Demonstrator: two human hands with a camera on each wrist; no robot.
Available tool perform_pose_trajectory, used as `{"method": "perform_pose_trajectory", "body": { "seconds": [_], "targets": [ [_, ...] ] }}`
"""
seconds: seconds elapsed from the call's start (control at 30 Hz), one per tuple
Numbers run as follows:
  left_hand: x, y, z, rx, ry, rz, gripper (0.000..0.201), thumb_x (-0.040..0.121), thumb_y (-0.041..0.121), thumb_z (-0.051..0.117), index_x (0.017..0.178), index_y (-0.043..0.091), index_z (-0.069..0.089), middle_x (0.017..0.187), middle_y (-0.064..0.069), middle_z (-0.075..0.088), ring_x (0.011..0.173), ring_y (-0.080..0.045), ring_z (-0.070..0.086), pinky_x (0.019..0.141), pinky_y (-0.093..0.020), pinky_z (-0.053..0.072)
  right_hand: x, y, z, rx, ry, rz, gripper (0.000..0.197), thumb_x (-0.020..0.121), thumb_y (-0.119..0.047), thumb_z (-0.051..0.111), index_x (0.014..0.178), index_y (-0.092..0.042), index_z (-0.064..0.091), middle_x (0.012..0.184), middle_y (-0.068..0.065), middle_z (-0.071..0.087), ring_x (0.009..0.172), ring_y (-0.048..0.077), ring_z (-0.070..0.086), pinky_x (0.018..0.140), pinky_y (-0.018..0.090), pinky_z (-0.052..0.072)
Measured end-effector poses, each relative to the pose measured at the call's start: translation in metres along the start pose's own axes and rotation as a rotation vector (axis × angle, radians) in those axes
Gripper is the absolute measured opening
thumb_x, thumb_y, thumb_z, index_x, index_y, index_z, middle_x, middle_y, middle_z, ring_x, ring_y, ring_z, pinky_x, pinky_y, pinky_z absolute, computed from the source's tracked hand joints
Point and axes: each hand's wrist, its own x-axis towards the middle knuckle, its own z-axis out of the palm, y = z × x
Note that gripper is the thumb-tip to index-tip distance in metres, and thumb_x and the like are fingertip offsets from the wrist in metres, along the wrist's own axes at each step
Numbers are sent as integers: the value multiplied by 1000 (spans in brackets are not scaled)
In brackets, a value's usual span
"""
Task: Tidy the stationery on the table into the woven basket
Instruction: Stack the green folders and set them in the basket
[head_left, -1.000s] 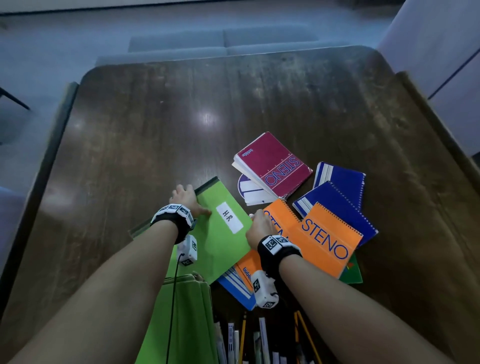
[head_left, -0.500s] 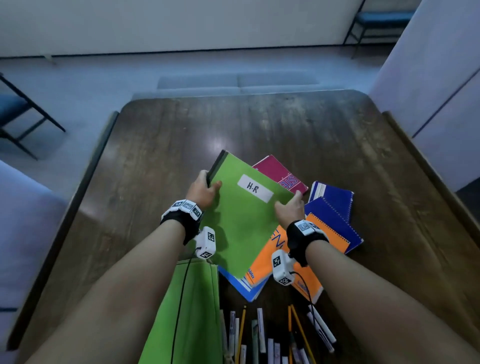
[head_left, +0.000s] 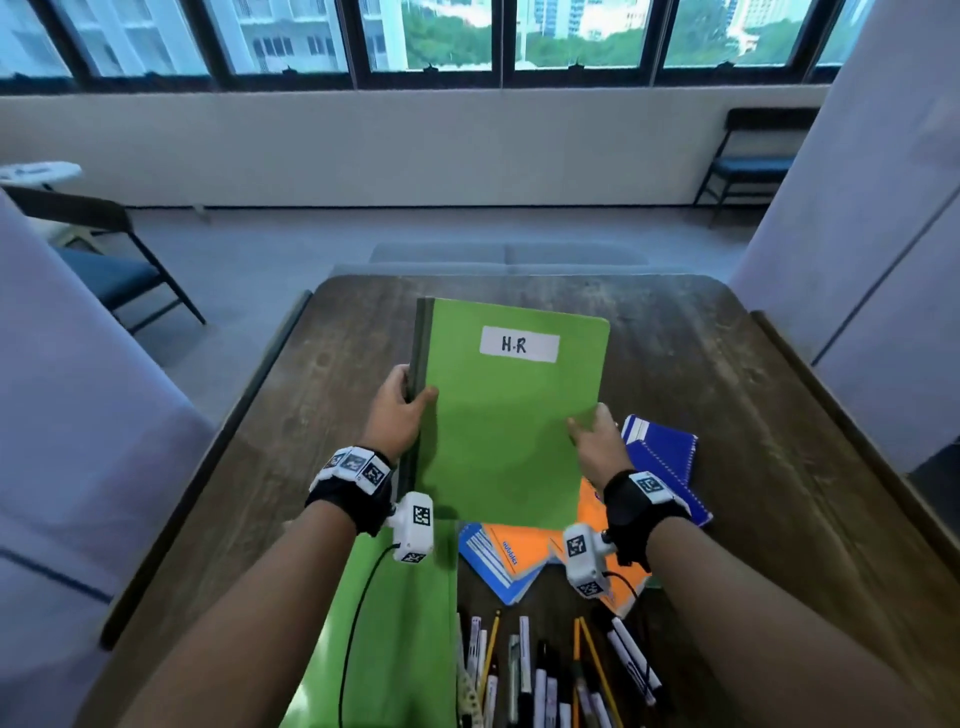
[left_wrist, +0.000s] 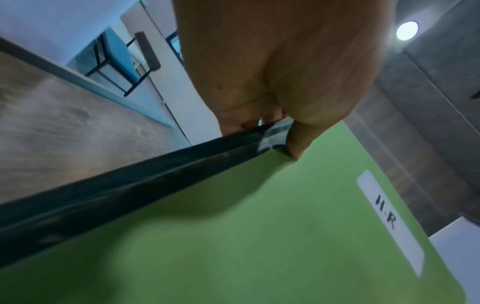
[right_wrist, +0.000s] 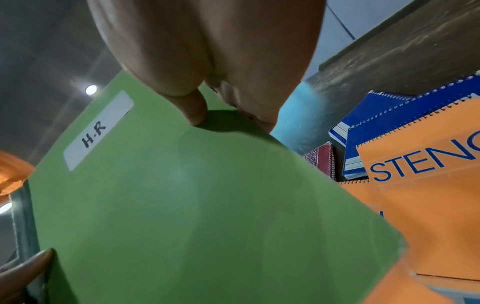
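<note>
A green notebook (head_left: 509, 415) with a white "H-R" label and a dark spine is held up above the table, cover facing me. My left hand (head_left: 400, 410) grips its spine edge (left_wrist: 182, 164), thumb on the cover. My right hand (head_left: 597, 436) pinches the opposite edge, thumb on the green notebook (right_wrist: 182, 195). Under it lie orange STENO pads (head_left: 524, 551), (right_wrist: 428, 185), blue spiral notebooks (head_left: 660, 457) and a maroon pad (right_wrist: 320, 160). No woven basket is in view.
A second green folder (head_left: 395, 623) lies at the near edge, beside several pens and pencils (head_left: 550, 670). The dark wooden table (head_left: 753, 415) has raised side rims. Chairs (head_left: 109, 270) stand on the floor beyond, left and right.
Both hands have lifted the green notebook off the pile and turned it upright and square to me. The head view has tilted up, now showing the room and windows.
</note>
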Motion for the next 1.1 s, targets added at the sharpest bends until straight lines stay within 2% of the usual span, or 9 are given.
{"method": "perform_pose_trajectory", "body": {
  "seconds": [0.1, 0.23, 0.4, 0.5, 0.63, 0.73, 0.9, 1.0, 1.1],
  "targets": [
    [-38, -17, -17, 41, -13, -46, 12, 97, 15, 60, 107, 16, 54, 100, -2, 69, 86, -17, 65, 75, -34, 53, -24, 4, 13, -22, -61, 3, 57, 94, -28, 57, 145, -17, 34, 151, 10, 45, 139, 29, 44, 111, 58, 38],
    [-84, -46, -44, 101, 0, -155, 16, 99, 16, 56, 114, 11, 51, 104, -4, 67, 92, -23, 64, 81, -35, 51, -74, 10, 40, -25, -135, 37, 31, 102, -15, 50, 132, -17, 45, 129, 5, 61, 114, 26, 61, 99, 52, 51],
    [-125, -83, -77, 39, 18, -258, 20, 95, 14, 63, 112, 12, 51, 101, 0, 70, 94, -24, 69, 80, -36, 55, -106, 47, 81, -17, -218, 135, 37, 99, -7, 46, 135, -15, 44, 124, 9, 63, 106, 28, 66, 94, 52, 54],
    [-148, -102, -99, 59, -11, -328, 32, 87, 21, 72, 111, 18, 49, 104, -3, 71, 94, -24, 70, 84, -45, 57, -119, 68, 106, -64, -242, 157, 28, 97, -7, 49, 123, -16, 51, 117, 11, 67, 103, 29, 65, 95, 52, 52],
    [-170, -124, -114, 255, -18, -414, 38, 89, 15, 70, 117, 16, 45, 111, -3, 65, 96, -23, 64, 84, -35, 50, -130, 94, 132, -271, -325, 142, 36, 90, -18, 50, 126, -23, 50, 118, 9, 66, 103, 28, 64, 93, 48, 53],
    [-184, -145, -121, 408, -9, -475, 43, 87, 21, 73, 120, 13, 46, 114, -4, 65, 99, -24, 63, 85, -34, 49, -141, 104, 144, -487, -357, 132, 29, 94, -18, 50, 123, -21, 52, 114, 8, 65, 98, 27, 64, 81, 35, 53],
    [-200, -163, -117, 559, 7, -514, 48, 83, 21, 77, 124, 7, 56, 122, -13, 63, 109, -30, 63, 91, -35, 49, -158, 115, 156, -638, -319, 168, 41, 92, -14, 52, 132, -11, 46, 129, 14, 49, 111, 32, 56, 96, 41, 49],
    [-206, -173, -115, 620, 19, -558, 52, 85, 23, 76, 128, 6, 54, 127, -17, 53, 114, -32, 58, 97, -38, 46, -168, 119, 161, -610, -321, 193, 51, 89, -15, 53, 139, -13, 41, 131, 14, 54, 113, 31, 58, 98, 44, 49],
    [-211, -181, -115, 674, 2, -587, 59, 85, 29, 75, 134, 9, 50, 132, -16, 45, 117, -33, 55, 99, -38, 44, -176, 124, 166, -603, -317, 236, 81, 90, -19, 57, 157, -14, 11, 140, 16, 51, 119, 33, 57, 97, 43, 51]
  ]
}}
